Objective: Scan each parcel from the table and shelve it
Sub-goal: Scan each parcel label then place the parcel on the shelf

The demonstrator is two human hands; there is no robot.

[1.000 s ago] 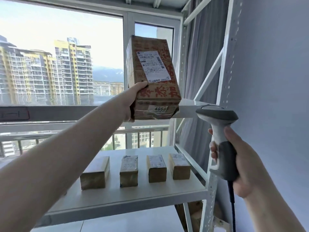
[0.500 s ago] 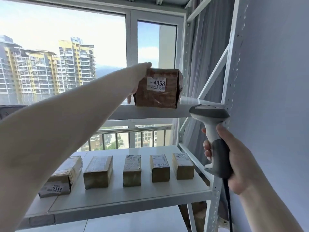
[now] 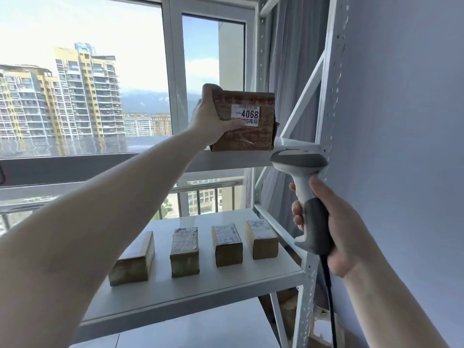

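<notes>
**Fingers clamped on parcel 4068 at the upper shelf**

Fingers (image 3: pixel 213 92) of the left hand (image 3: pixel 211 121) curl over the top left edge of the brown parcel (image 3: pixel 247 136), while the thumb presses its front face just beside the white label (image 3: pixel 245 118) that reads 4068. The parcel sits upright with its bottom edge on the upper shelf (image 3: pixel 233 159) of the white metal rack (image 3: pixel 334 96), near the right-hand upright. The left arm stretches up and forward from the lower left.

The right hand (image 3: pixel 336 229) is wrapped round the grey grip of the barcode scanner (image 3: pixel 305 197), fingers closed on its front and thumb along the near side. The scanner's pale head sits just under the right end of the upper shelf, and its black cable (image 3: pixel 329 297) hangs straight down from the grip.

On the lower shelf (image 3: pixel 200 297) four small parcels (image 3: pixel 227 244) stand in a row, apart from one another, labels on their tops. Behind the rack a large window (image 3: pixel 100 71) shows tall apartment blocks and distant hills; a grey curtain hangs at the right of it, and a plain wall fills the right side
</notes>
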